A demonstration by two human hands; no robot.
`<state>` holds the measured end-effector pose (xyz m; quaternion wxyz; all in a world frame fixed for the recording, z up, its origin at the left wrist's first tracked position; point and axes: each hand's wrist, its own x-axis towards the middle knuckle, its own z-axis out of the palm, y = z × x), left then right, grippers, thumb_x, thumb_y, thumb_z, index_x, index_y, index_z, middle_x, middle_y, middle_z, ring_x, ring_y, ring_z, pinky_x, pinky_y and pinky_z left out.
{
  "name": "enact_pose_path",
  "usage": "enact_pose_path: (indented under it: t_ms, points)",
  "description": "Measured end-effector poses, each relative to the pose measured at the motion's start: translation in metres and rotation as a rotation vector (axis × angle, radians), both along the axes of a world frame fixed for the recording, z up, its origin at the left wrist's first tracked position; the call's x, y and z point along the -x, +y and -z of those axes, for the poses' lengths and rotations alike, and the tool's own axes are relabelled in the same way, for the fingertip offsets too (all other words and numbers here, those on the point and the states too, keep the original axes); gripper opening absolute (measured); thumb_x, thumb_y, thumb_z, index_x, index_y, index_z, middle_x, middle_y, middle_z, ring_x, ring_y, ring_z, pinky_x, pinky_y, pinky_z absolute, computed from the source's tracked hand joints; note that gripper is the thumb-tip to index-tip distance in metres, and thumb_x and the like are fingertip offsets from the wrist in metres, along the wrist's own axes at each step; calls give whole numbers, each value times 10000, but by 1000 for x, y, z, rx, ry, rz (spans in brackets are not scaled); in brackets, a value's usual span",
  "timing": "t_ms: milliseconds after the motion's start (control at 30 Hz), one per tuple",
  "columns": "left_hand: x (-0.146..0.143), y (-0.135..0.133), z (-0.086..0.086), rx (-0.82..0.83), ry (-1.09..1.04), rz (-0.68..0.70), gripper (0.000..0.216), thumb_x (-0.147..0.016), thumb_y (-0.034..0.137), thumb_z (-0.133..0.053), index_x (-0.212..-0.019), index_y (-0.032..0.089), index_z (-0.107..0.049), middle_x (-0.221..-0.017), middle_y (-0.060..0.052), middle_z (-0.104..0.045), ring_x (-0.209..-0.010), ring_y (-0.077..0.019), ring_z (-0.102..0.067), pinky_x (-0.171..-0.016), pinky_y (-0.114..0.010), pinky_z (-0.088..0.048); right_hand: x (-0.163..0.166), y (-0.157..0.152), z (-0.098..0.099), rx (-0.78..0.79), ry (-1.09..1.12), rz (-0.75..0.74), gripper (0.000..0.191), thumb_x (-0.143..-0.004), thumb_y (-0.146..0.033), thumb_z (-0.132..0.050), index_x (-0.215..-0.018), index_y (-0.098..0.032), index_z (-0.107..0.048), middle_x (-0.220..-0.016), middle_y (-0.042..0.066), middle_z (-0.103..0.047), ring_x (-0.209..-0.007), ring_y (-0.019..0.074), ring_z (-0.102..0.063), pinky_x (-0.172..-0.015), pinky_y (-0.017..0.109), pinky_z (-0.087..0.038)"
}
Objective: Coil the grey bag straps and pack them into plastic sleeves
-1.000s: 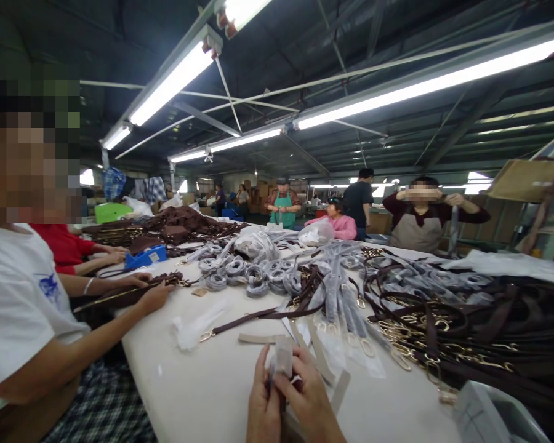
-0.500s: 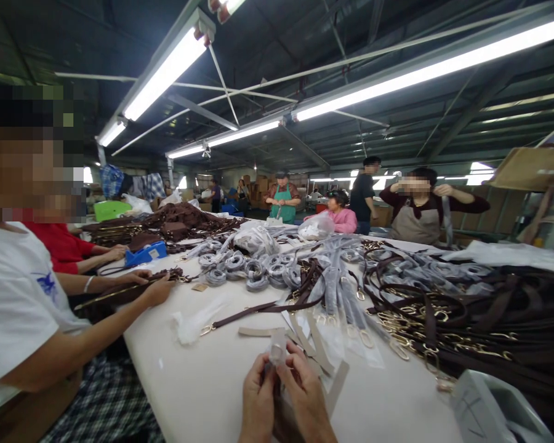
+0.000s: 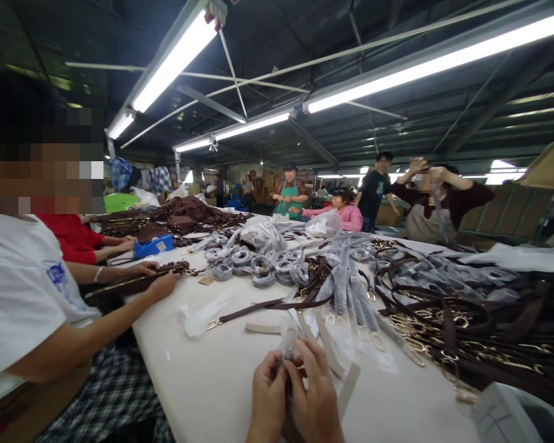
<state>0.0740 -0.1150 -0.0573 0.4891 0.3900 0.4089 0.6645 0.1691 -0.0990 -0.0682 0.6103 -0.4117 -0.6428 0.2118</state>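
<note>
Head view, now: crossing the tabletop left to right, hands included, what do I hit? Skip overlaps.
Blue box → crumpled clear plastic → left hand → right hand → grey container.

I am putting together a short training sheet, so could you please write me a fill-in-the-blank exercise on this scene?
1. The left hand and the right hand, holding a clear wrapper, are nearest the ____ edge of the picture.
2. The small box near the co-worker's red sleeve is ____ in colour.
3. The big heap of dark straps lies to the ____ of both hands.
4. The co-worker beside the white plastic bag wears a ____ top.

Missing words: bottom; blue; right; pink.
</note>
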Motion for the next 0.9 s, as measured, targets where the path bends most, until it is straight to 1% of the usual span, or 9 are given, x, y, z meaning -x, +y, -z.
enact_pose_path:
  t_ms: [67,200,333,400,500,633,700,800,900]
  points:
    - [0,1,0,11,6,-17,340,-665,467,-745,-789,154,-700,-783,-47,-733,-758,-204,-625,-762,-300,-493,-3,1,6,-48,-95,-54,309,-907,-381,-523,-1136,-298,-713,-1181,126,-666,-1099,314,-614,-940,468,-525]
    - [2,0,0,19,-29,6,391,-662,498,-744,-845,153,-713,-862,-67,-748,-852,-237,-645,-826,-328,-496,-6,5,16,-43,-138,-86,301,-915,-373,-517,-1125,-306,-721,-1109,133,-700,-1044,317,-651,-937,477,-540]
    - [5,-2,-1,41,-55,2,412,-652,483,-756,-903,157,-730,-904,-69,-750,-912,-245,-643,-908,-343,-477,-5,1,7,-44,-139,-115,282,-910,-327,-510,-1059,-289,-746,-1076,129,-698,-1010,294,-657,-914,439,-545]
    - [6,-2,-1,45,-63,-17,404,-644,468,-764,-904,161,-732,-875,-56,-747,-895,-234,-641,-899,-328,-474,-4,-3,-2,-26,-135,-141,244,-903,-302,-516,-931,-269,-757,-1024,116,-695,-976,276,-653,-902,415,-533]
    - [4,-3,-1,31,-64,-23,355,-654,462,-760,-838,159,-726,-778,-31,-726,-801,-202,-626,-796,-285,-481,-4,-6,-13,108,-1,-180,193,-856,-371,-599,-750,-231,-677,-832,75,-674,-794,239,-641,-752,355,-540]
    - [0,-8,-5,-12,2,24,356,-688,493,-736,-788,152,-714,-681,-7,-678,-674,-154,-564,-662,-242,-448,-5,-5,-16,338,332,-210,382,-763,-534,-671,-962,-214,-612,-704,8,-625,-615,195,-576,-552,286,-483]
    - [-2,-9,-7,-15,26,28,376,-681,515,-738,-774,152,-712,-675,-8,-677,-669,-155,-557,-656,-242,-445,-5,-3,-14,342,295,-217,376,-768,-548,-659,-909,-200,-636,-685,-1,-610,-614,181,-551,-564,274,-459]
    - [-2,-10,-7,8,39,13,399,-668,528,-744,-812,155,-725,-739,-31,-710,-743,-191,-597,-720,-271,-473,-4,-2,-9,320,209,-205,369,-784,-550,-640,-682,-197,-612,-628,-12,-566,-598,166,-513,-568,267,-432]
    - [-3,-9,-2,25,24,4,421,-681,536,-727,-867,158,-738,-854,-67,-738,-856,-242,-629,-822,-326,-493,-4,0,-1,305,156,-164,382,-792,-563,-627,-658,-206,-587,-602,-23,-542,-580,167,-502,-561,268,-426]
